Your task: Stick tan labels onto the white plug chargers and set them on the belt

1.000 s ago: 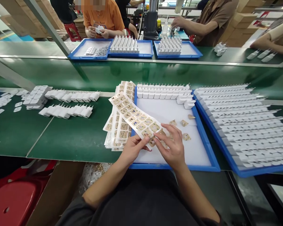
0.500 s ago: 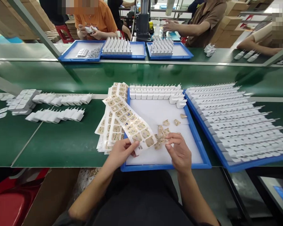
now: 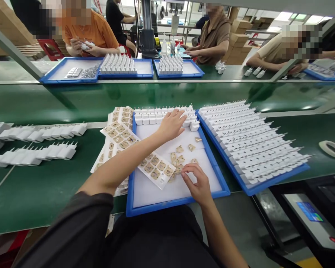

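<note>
White plastic plug adapters (image 3: 150,118) stand in rows at the far wall of the blue tray (image 3: 173,204). Left hand (image 3: 171,124) lies on them, grip open. Right hand (image 3: 197,185) touches loose tan labels (image 3: 180,149) mid-tray; its grip cannot be told. Judged step: adapter pick-up, requiring one unit singled out.

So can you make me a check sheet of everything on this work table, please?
Surface: green belt, bearing a blue tray.
Job's things: white adapters in rows along the tray's back; loose tan stickers; a sticker sheet across the tray's left edge.
Clutter: sheet stack, adapter rows at left, second tray full of chargers, tape roll.
Hands: left hand open on the back adapters; right hand fingertips on the stickers, grip unclear.
Cables: nothing seen.
Surroundings: co-workers at work across the belt; a screen bottom right.
</note>
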The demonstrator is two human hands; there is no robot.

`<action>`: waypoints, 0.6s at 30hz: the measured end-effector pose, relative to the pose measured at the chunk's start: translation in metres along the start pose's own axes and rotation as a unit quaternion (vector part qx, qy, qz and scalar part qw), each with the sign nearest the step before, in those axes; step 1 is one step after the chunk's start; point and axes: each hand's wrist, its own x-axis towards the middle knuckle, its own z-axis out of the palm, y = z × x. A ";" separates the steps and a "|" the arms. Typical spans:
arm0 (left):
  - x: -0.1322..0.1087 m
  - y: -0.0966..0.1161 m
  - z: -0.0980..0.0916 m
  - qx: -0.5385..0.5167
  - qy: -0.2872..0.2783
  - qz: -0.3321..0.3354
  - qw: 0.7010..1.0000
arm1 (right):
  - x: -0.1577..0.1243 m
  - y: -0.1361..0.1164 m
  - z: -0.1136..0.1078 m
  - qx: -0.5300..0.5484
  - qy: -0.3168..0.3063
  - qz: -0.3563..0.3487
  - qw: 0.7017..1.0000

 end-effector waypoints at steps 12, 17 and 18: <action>0.007 0.006 0.012 -0.206 0.009 -0.116 0.972 | 0.000 0.004 -0.003 0.033 0.008 0.020 0.999; -0.101 0.018 -0.050 -0.610 0.017 -0.241 0.755 | -0.002 0.002 0.000 0.088 0.004 0.049 0.995; -0.123 0.023 -0.058 -0.652 0.027 -0.262 0.711 | -0.001 0.000 0.001 0.103 -0.004 0.054 0.993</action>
